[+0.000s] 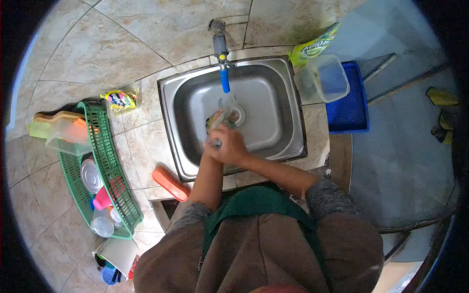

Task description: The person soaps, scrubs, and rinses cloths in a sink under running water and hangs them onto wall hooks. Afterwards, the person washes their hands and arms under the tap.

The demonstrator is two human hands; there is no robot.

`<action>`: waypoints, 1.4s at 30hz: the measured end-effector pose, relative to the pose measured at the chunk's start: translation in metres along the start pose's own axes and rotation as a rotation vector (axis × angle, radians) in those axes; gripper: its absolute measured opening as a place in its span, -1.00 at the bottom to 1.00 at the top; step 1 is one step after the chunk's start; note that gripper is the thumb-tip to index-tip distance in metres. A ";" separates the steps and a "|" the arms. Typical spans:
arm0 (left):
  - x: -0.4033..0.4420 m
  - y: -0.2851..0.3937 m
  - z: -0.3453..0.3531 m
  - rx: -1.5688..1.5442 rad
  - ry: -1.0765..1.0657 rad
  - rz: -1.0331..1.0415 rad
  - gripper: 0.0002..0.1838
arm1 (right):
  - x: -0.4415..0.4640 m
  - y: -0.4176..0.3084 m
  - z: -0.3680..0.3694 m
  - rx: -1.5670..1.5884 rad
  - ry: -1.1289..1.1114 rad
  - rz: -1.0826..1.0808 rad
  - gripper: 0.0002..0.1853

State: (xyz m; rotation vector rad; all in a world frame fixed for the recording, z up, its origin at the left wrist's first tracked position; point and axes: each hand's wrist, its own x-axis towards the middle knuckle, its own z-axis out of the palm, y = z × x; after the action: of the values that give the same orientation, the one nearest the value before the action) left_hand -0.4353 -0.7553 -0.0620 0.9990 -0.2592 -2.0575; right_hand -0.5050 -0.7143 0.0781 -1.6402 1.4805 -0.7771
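Observation:
Both my hands are together over the front left part of a steel sink [288, 141], below a tap [221, 49] with a blue nozzle [224, 81]. My right hand [232, 146] is closed round something I cannot make out. My left hand [211, 146] lies against it, mostly covered, its fingers hidden. Just beyond them, a blurred clear item [226, 111] is under the nozzle. Something yellow-green and dark [211, 122] shows beside it in the basin. The white drain piece [239, 116] is partly visible.
A green basket [110, 166] with dishes stands at the left, near a yellow packet [119, 100]. An orange brush [170, 184] lies at the sink's front left. On the right are a clear container [332, 78], a green pouch [315, 48] and a blue tray [354, 117].

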 end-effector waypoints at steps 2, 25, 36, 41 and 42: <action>0.015 -0.015 -0.006 -0.020 0.004 -0.004 -0.59 | 0.045 0.038 -0.010 -0.059 0.092 0.269 -0.84; 0.005 0.019 -0.030 0.171 0.044 -0.140 -0.56 | 0.027 0.041 0.032 0.070 0.375 0.208 -0.38; 0.013 0.019 -0.013 0.249 0.082 -0.215 -0.52 | 0.055 0.064 0.015 0.078 0.380 0.509 -0.47; 0.055 0.001 -0.105 -0.048 -0.263 -0.280 -0.62 | 0.033 0.040 0.019 -0.027 0.219 0.237 -0.50; 0.058 -0.007 -0.099 0.008 -0.113 -0.277 -0.61 | 0.043 0.052 0.022 -0.013 0.318 0.355 -0.51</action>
State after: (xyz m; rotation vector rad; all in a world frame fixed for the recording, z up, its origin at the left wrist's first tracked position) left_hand -0.3877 -0.7788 -0.1645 0.9683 -0.1962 -2.3702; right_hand -0.5077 -0.7547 0.0196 -1.2482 1.9363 -0.8512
